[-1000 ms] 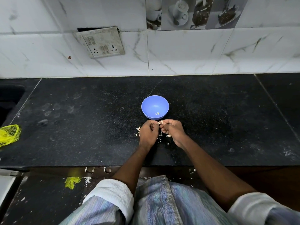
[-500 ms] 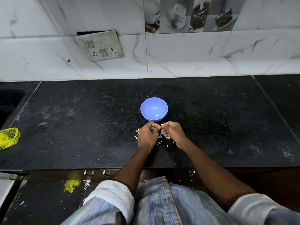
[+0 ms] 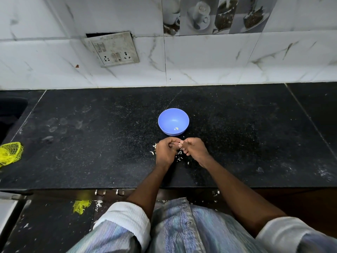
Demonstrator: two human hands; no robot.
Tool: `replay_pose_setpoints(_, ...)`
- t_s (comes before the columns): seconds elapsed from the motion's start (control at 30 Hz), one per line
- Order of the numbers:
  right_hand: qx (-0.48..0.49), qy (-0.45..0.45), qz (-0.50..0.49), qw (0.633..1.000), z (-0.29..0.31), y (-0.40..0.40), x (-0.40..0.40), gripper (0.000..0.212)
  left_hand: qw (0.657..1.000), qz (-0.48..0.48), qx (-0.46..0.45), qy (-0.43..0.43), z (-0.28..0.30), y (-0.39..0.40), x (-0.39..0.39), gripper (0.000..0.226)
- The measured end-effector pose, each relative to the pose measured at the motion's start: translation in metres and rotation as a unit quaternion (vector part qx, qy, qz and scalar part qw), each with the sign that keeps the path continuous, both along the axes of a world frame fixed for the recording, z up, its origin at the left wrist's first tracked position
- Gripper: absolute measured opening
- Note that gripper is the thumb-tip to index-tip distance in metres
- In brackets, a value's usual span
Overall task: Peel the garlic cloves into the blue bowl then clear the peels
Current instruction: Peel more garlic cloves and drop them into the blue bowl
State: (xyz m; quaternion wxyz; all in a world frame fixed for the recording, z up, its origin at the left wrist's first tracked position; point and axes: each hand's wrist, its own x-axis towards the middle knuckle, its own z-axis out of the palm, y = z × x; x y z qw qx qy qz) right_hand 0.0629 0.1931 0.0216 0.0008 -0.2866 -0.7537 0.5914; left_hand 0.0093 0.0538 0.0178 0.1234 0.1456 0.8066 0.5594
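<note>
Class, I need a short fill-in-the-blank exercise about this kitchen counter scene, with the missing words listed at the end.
1. The bowl on the counter is coloured ____.
2. The left hand and right hand meet just in ____ of the bowl, on the person's side.
3. Pale peels lie scattered on the counter ____ the hands.
4. The yellow net lies at the counter's far ____ edge.

Missing words: blue; front; under; left
</note>
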Motion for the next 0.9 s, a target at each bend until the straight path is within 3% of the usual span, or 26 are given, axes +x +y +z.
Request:
replay_pose_setpoints(0.17,0.054,0.010,-0.035,0.998,0.009,0.002,0.001,0.007,0.996,0.036,-0.075,0.032,-0.004,-0.004,0.000,0.017)
replay_pose_setpoints(0.37,0.147,0.000,-0.018,0.989,0.003,-0.004,-0.009,0.010,0.994,0.056,-0.086,0.038,0.000,-0.003,-0.003,0.003)
replay_pose_setpoints(0.53,0.155,0.001,-0.045,0.987,0.003,-0.004,-0.017,0.014,0.992,0.056,-0.081,0.084,0.005,0.005,-0.014,0.022)
replay_pose_setpoints(0.73,0.152,0.021,-0.067,0.986,0.005,-0.007,-0.023,0.015,0.992,0.054,-0.057,0.096,0.019,0.021,-0.042,0.024)
replay_pose_setpoints(0.9,0.154,0.032,-0.085,0.984,0.005,-0.009,-0.030,0.016,0.992,-0.010,-0.088,0.092,0.020,0.022,-0.064,0.030)
